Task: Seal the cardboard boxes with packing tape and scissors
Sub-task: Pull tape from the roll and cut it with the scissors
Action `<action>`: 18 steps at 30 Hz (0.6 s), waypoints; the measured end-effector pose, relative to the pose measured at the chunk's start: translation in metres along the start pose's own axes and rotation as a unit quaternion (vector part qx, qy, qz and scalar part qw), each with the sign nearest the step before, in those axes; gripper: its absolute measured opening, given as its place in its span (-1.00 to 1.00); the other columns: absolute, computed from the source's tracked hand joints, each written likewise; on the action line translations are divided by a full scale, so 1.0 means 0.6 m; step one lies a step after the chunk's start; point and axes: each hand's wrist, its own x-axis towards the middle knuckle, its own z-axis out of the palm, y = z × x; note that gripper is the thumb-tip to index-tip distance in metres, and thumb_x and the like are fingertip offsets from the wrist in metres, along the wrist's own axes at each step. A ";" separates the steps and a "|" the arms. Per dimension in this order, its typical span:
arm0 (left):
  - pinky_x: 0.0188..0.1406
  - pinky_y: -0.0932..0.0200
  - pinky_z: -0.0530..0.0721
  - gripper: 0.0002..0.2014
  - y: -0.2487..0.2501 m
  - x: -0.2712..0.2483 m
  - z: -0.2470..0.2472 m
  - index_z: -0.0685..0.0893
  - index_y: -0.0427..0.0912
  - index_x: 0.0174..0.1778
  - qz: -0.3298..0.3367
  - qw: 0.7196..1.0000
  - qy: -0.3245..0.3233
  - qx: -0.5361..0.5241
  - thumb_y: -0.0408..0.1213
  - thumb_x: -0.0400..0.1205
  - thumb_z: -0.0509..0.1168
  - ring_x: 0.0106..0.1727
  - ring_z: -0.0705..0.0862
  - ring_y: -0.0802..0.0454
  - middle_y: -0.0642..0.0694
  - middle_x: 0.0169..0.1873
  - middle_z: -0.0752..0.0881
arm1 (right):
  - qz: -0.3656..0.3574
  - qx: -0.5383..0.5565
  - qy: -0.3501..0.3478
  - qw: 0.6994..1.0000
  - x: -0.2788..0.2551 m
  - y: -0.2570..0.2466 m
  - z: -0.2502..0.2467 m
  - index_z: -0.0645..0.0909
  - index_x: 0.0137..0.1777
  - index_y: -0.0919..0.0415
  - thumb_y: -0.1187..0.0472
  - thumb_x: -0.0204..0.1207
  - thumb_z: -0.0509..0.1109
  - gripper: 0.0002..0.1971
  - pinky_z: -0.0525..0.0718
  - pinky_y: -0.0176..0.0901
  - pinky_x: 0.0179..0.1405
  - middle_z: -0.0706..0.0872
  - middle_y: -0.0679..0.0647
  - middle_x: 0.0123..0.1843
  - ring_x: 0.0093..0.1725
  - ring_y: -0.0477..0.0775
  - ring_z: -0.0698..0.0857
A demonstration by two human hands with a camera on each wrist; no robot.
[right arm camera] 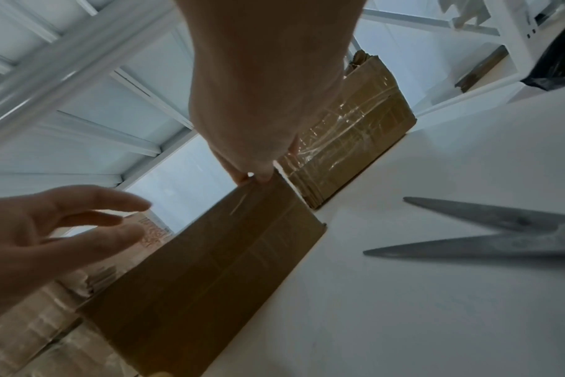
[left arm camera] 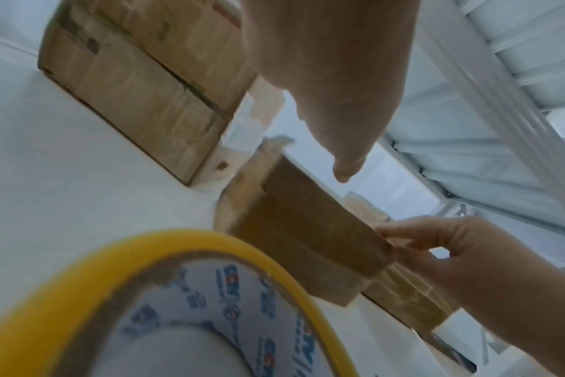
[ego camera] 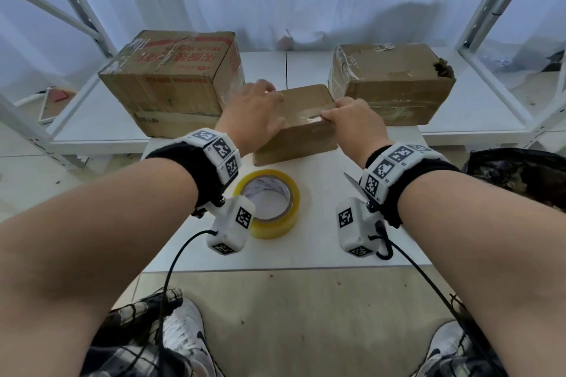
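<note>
A person leans over a white table (ego camera: 321, 242), both hands on a small plain brown cardboard box (ego camera: 301, 128) that sits at the middle of the tabletop. The left hand (ego camera: 255, 113) lies at the box's 9 o'clock edge; in the right-wrist view its fingers (right arm camera: 91, 222) are spread and nearly straight, closing on nothing, so that grip is wide open. The right hand (ego camera: 352, 125) is at the box's 3 o'clock corner, where its fingertips (right arm camera: 249, 176) pinch together at the top edge beside a strip of clear tape; whether they have hold of the tape end or only the cardboard edge I cannot tell.

A yellow-edged roll of clear packing tape with a white printed core (ego camera: 269, 203) lies flat at 6 o'clock from the small box, near it but not touching. A pair of grey metal scissors (right arm camera: 487, 234), blades parted, lies on the table at 4 o'clock from the box, mostly hidden under the right wrist in the head view.

Behind, a large brown carton with red printed lettering (ego camera: 171, 76) stands at 10 o'clock, and a worn brown carton wrapped in clear tape, one corner torn (ego camera: 392, 82), stands at 2 o'clock, just beside the small box. A crumpled black plastic bag (ego camera: 517, 174) sits at 3 o'clock, past the table's edge.
</note>
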 end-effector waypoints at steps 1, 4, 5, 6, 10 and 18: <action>0.51 -0.10 0.31 -0.52 -0.010 -0.003 -0.007 0.45 -0.13 0.50 -0.022 1.000 0.005 -0.014 -0.04 0.68 0.24 0.51 0.35 -0.18 -0.16 0.48 0.40 | 0.008 -0.026 0.007 1.000 -0.001 0.000 -0.005 0.63 0.35 0.10 0.41 0.63 0.20 -0.62 0.58 0.04 0.19 0.49 0.20 0.37 0.31 0.25 0.47; 0.54 -0.09 0.30 -0.44 -0.033 -0.011 -0.015 0.32 -0.18 0.57 -0.088 0.991 -0.051 -0.081 -0.03 0.69 0.23 0.55 0.32 -0.20 -0.22 0.55 0.31 | 0.016 -0.033 0.024 0.999 -0.003 -0.012 -0.018 0.59 0.33 0.20 0.36 0.60 0.24 -0.68 0.61 0.02 0.10 0.43 0.21 0.30 0.25 0.22 0.48; 0.53 -0.09 0.34 -0.43 -0.041 -0.011 -0.013 0.31 -0.21 0.57 -0.108 0.986 -0.073 -0.100 -0.02 0.70 0.22 0.53 0.36 -0.18 -0.23 0.56 0.29 | 0.006 -0.011 0.023 1.000 -0.003 -0.019 -0.020 0.56 0.35 0.22 0.30 0.63 0.22 -0.69 0.64 0.03 0.10 0.42 0.20 0.32 0.26 0.21 0.50; 0.51 -0.09 0.36 -0.43 -0.048 -0.010 -0.009 0.31 -0.23 0.57 -0.125 0.981 -0.091 -0.115 -0.01 0.70 0.20 0.52 0.38 -0.18 -0.23 0.58 0.28 | -0.015 0.013 0.011 1.000 -0.003 -0.027 -0.021 0.53 0.39 0.21 0.24 0.66 0.18 -0.68 0.66 0.04 0.12 0.42 0.20 0.34 0.27 0.21 0.52; 0.60 -0.05 0.24 -0.46 -0.055 -0.014 -0.009 0.16 -0.17 0.66 -0.154 0.956 -0.141 -0.207 -0.18 0.76 0.11 0.62 0.25 -0.15 -0.23 0.62 0.22 | -0.136 0.066 -0.109 0.982 -0.010 -0.053 -0.021 0.41 0.53 0.03 -0.09 0.69 0.12 -0.54 0.57 0.06 0.30 0.38 0.15 0.42 0.27 0.16 0.55; 0.24 -0.13 0.60 -0.60 -0.054 -0.015 -0.013 0.50 -0.03 0.45 -0.164 0.944 -0.151 -0.245 -0.17 0.67 0.23 0.14 0.62 -0.32 -0.30 0.13 0.58 | -0.091 0.115 -0.125 0.981 -0.002 -0.035 -0.016 0.41 0.44 0.11 -0.30 0.47 0.34 -0.34 0.54 -0.01 0.31 0.48 0.05 0.42 0.30 0.08 0.55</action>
